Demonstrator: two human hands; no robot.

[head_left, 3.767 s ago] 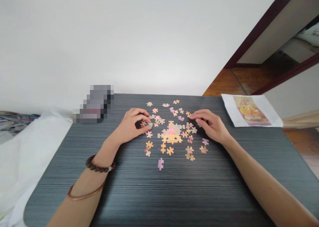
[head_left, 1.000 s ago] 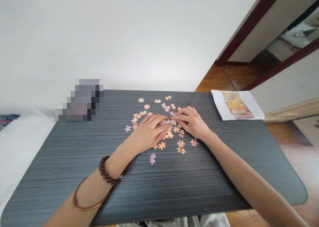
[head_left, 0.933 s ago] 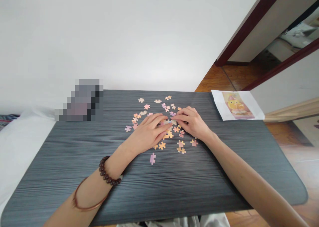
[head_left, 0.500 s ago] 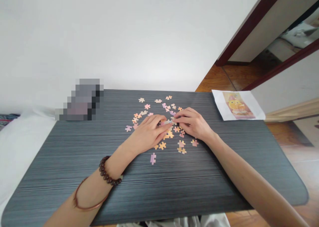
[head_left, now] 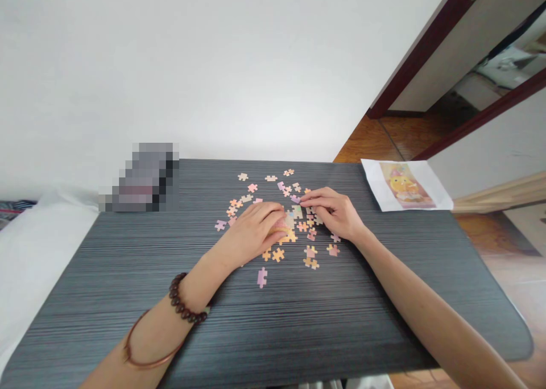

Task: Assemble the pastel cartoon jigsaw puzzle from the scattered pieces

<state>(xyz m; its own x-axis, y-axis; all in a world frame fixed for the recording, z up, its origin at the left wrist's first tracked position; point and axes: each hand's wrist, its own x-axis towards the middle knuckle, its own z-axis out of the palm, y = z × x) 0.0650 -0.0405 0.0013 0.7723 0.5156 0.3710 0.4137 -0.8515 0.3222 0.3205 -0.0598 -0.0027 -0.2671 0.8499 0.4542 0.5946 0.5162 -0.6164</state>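
My left hand (head_left: 256, 228) rests on a block of joined puzzle pieces (head_left: 290, 234), yellow, pink and pale. Its thumb and curved fingers close around the block's left side and hide part of it. My right hand (head_left: 335, 210) is open, fingers stretched to the left. Its fingertips are at a purple puzzle piece (head_left: 295, 198), perhaps touching it. Beneath the fingers, a pale greenish piece (head_left: 297, 211) lies at the block's upper right. Loose pieces surround both hands, among them an orange piece (head_left: 278, 255) and a purple piece (head_left: 261, 277) nearer me.
On the dark wood-grain table (head_left: 273, 332), a paper sheet with a printed yellow cartoon picture (head_left: 403, 185) lies at the right back. A pixelated dark object (head_left: 143, 178) stands at the left back. A white wall (head_left: 256, 70) rises behind the table.
My right hand has moved off the small piece between both hands, its fingers now reaching to the purple piece. My left hand has lowered onto the joined block. The view has tilted slightly up.
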